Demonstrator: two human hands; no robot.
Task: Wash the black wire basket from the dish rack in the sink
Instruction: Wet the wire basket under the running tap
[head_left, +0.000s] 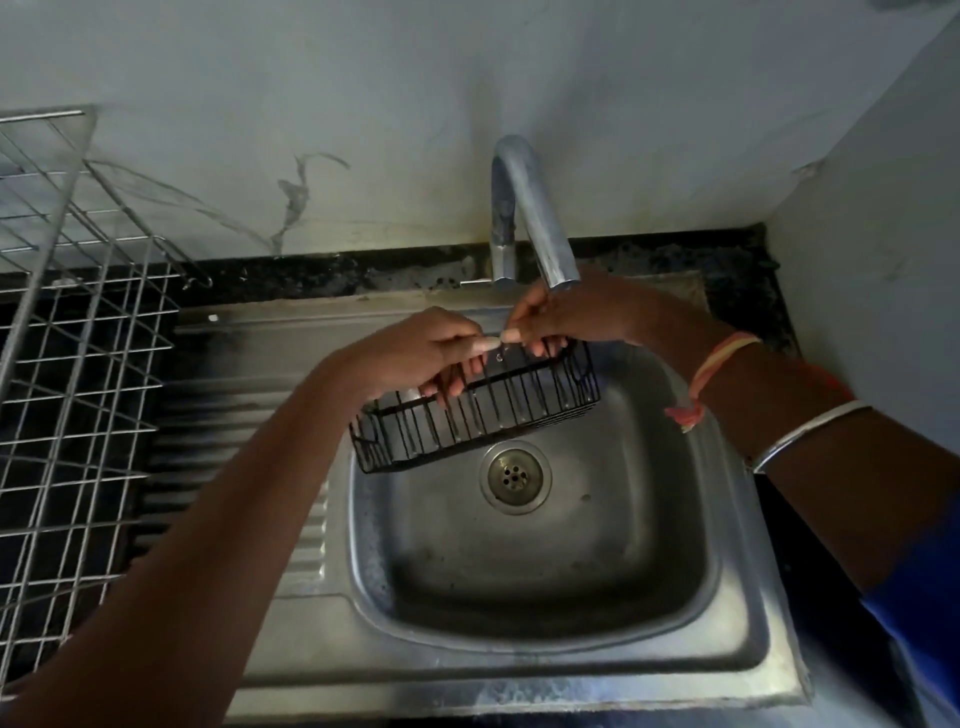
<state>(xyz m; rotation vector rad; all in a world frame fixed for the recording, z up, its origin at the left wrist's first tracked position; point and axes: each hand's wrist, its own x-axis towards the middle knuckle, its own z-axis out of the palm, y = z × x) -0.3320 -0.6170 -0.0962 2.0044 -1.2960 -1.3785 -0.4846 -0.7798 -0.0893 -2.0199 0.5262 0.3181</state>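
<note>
1. You are looking down at a steel sink set in a dark counter, with a pale wall behind it.
2. The basket, black wire and oblong, is in both your hands over the back of the basin, just under the spout of the tap.
3. The basket is tilted, with its left end lower than its right. Its near side sits just behind the drain. You cannot tell whether it touches the basin.
4. Your left hand grips the far rim near the middle. The fingers curl round the wires and show through the bars, and the thumb lies straight along the top.
5. Your right hand grips the same rim a little further right, fingers curled over it. Its thumb tip meets the left thumb tip.
6. Your right forearm wears an orange thread, then a silver bangle, then a blue sleeve.
7. A silver wire rack stands at the left, beside the ridged draining board.
</note>
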